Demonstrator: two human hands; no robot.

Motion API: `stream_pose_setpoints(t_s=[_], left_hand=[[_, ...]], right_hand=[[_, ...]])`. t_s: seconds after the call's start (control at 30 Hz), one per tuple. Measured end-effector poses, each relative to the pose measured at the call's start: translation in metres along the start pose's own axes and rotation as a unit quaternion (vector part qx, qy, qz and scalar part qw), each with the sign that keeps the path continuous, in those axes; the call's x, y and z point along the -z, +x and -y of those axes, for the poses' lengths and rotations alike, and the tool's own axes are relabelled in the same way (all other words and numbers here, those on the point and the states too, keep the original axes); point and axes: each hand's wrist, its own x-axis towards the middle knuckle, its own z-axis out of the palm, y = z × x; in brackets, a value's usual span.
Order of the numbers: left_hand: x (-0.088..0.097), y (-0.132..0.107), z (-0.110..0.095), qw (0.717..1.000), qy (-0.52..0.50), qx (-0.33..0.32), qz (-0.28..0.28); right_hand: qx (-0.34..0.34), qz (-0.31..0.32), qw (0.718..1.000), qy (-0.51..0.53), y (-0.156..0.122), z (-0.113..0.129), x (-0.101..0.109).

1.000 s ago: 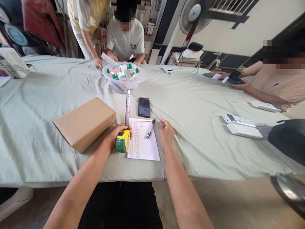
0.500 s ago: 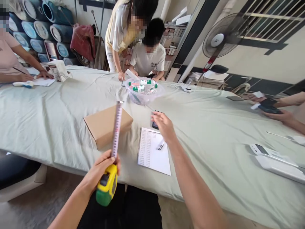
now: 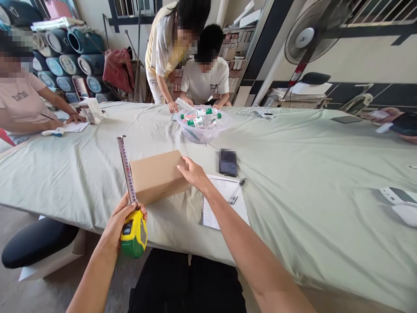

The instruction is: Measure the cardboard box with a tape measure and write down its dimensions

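My left hand (image 3: 120, 219) grips a yellow and green tape measure (image 3: 134, 233) off the table's near edge, its blade (image 3: 127, 169) pulled out and pointing up past the left end of a brown cardboard box (image 3: 156, 174). My right hand (image 3: 193, 172) rests on the box's right end, fingers bent over its top corner. Right of the box lie a printed sheet (image 3: 224, 204) with a pen (image 3: 237, 191) on it and a dark phone (image 3: 227, 162).
A clear bowl of green-capped bottles (image 3: 202, 121) stands mid-table with two people behind it. A person writes at the far left beside a small carton (image 3: 90, 109). White devices (image 3: 399, 202) lie at right. A black stool (image 3: 37, 241) stands lower left, a fan (image 3: 311, 37) behind.
My right hand moved left from near the phone onto the box's right end. My left hand carried the tape measure left, so its blade now stands beside the box's left end.
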Motion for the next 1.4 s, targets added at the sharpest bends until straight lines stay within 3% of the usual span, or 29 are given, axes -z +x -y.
stream_pose_setpoints(t_s=[0.13, 0.23, 0.33, 0.47, 0.53, 0.63, 0.87, 1.0, 1.17, 1.23, 1.33, 1.4], left_hand=[[-0.002, 0.022, -0.013, 0.998, 0.058, -0.018, 0.02], [0.003, 0.025, -0.026, 0.984, 0.164, -0.076, 0.008], [0.009, 0.009, -0.034, 0.93, 0.353, -0.088, 0.054], [0.013, -0.017, -0.03, 0.836, 0.521, -0.04, 0.165], [0.015, -0.022, -0.027, 0.813, 0.55, -0.027, 0.189], [0.021, -0.021, -0.027, 0.794, 0.576, -0.027, 0.195], [0.027, 0.008, -0.048, 0.762, 0.599, -0.015, 0.244], [0.032, 0.03, -0.073, 0.746, 0.613, -0.033, 0.258], [0.04, 0.066, -0.118, 0.739, 0.635, -0.04, 0.222], [0.04, 0.084, -0.133, 0.745, 0.625, -0.01, 0.234], [0.038, 0.105, -0.145, 0.795, 0.552, 0.087, 0.236], [0.036, 0.114, -0.149, 0.848, 0.469, 0.161, 0.188]], right_hand=[[-0.025, -0.019, 0.999, -0.021, -0.036, -0.011, 0.016], [0.001, -0.042, 0.999, -0.01, -0.05, -0.008, 0.036], [0.076, -0.079, 0.991, 0.079, -0.06, 0.003, 0.055], [0.131, 0.029, 0.968, 0.21, -0.082, 0.016, 0.064], [0.113, 0.081, 0.964, 0.228, -0.093, 0.016, 0.061], [0.081, 0.108, 0.962, 0.238, -0.104, 0.01, 0.055], [0.045, 0.107, 0.966, 0.23, -0.107, -0.005, 0.051], [0.059, 0.057, 0.979, 0.185, -0.098, -0.013, 0.052], [0.046, -0.049, 0.976, 0.205, -0.058, -0.022, 0.058], [0.021, -0.067, 0.973, 0.219, -0.04, -0.024, 0.055], [0.009, -0.071, 0.982, 0.177, -0.025, -0.026, 0.046], [0.006, -0.065, 0.992, 0.107, -0.021, -0.028, 0.039]])
